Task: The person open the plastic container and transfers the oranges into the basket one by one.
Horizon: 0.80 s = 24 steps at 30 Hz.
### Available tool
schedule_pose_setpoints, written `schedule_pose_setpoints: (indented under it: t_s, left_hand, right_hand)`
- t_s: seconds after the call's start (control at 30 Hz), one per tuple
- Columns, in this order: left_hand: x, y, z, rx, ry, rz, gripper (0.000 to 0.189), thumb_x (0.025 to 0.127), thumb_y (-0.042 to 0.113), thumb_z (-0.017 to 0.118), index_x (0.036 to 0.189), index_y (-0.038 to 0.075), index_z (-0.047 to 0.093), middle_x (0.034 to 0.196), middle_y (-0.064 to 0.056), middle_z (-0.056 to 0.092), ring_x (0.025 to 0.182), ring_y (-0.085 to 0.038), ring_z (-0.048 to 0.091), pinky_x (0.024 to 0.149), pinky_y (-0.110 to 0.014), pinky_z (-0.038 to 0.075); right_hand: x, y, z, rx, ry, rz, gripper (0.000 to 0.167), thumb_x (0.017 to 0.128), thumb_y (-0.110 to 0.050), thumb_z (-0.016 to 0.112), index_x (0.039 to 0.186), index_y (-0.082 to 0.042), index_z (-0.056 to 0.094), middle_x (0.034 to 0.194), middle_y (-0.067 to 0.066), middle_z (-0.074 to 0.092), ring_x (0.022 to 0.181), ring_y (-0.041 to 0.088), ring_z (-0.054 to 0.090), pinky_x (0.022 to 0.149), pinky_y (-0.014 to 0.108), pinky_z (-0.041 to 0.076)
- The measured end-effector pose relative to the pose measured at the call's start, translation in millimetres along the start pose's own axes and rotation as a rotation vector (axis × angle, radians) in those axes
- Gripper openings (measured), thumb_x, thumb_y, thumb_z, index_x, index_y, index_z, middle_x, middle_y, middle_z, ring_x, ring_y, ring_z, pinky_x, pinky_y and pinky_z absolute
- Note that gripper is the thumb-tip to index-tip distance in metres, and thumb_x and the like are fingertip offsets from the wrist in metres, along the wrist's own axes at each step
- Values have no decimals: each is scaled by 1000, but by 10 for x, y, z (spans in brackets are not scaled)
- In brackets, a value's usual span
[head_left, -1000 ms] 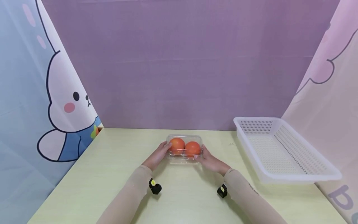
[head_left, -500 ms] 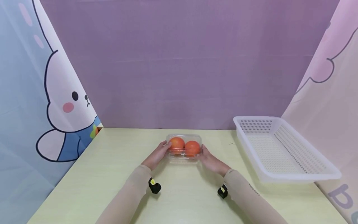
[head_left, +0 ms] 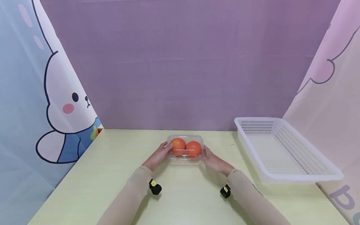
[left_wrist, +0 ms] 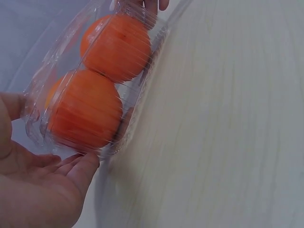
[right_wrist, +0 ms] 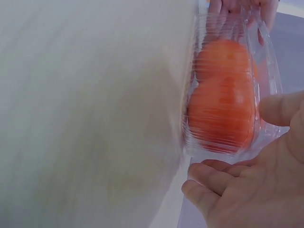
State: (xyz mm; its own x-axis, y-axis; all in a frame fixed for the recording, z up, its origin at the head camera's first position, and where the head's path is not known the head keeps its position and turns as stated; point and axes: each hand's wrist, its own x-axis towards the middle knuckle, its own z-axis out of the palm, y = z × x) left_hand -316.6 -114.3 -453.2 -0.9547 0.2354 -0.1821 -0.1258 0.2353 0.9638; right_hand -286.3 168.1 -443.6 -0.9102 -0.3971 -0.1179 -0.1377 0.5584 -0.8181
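Note:
A clear plastic clamshell box (head_left: 185, 159) sits on the table ahead of me with two round orange fruits (head_left: 177, 146) inside. Its lid is down over them. My left hand (head_left: 158, 155) grips the box's left end, thumb at the upper edge and fingers low against the end wall. At the opposite end is my right hand (head_left: 214, 162). In the right wrist view, the right thumb (right_wrist: 280, 108) lies at the box's rim, while the relaxed fingers (right_wrist: 209, 178) are just off the end wall.
A white perforated plastic basket (head_left: 281, 156) stands on the right side of the pale wooden table (head_left: 185, 200). Behind the table hangs a purple cloth (head_left: 180, 62). Printed curtains flank both sides, with a cartoon rabbit (head_left: 73, 118) on the left one.
My right thumb has come away from the box's front edge, and that hand has eased slightly to the right. The left hand and the box are nearly still.

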Motion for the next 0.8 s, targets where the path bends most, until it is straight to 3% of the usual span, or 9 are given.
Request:
schedule_pose_setpoints:
  t_s: [0.5, 0.67, 0.8]
  left_hand:
    - [14, -17, 5, -56, -3, 45, 75, 106, 40, 43, 159, 1, 9, 158, -27, 26, 144, -41, 28, 118, -52, 23]
    - [51, -33, -1, -68, -19, 54, 73, 104, 34, 40, 159, -1, 6, 162, -23, 18, 146, -39, 26, 119, -49, 21]
    - [56, -26, -3, -50, -17, 66, 73, 104, 35, 40, 159, -1, 9, 162, -21, 20, 145, -38, 29, 119, -48, 23]
  right_hand:
    - [-37, 30, -21, 20, 35, 4, 77, 109, -42, 37, 159, 1, -2, 161, 24, 20, 146, 44, 20, 116, 60, 18]
    - [-24, 34, -15, 16, 65, -6, 75, 108, -37, 41, 158, 5, 3, 156, 27, 30, 142, 45, 29, 116, 59, 24]
    - [-33, 24, -20, 22, 75, 3, 74, 108, -36, 42, 158, 4, 4, 156, 26, 30, 142, 45, 30, 115, 59, 25]
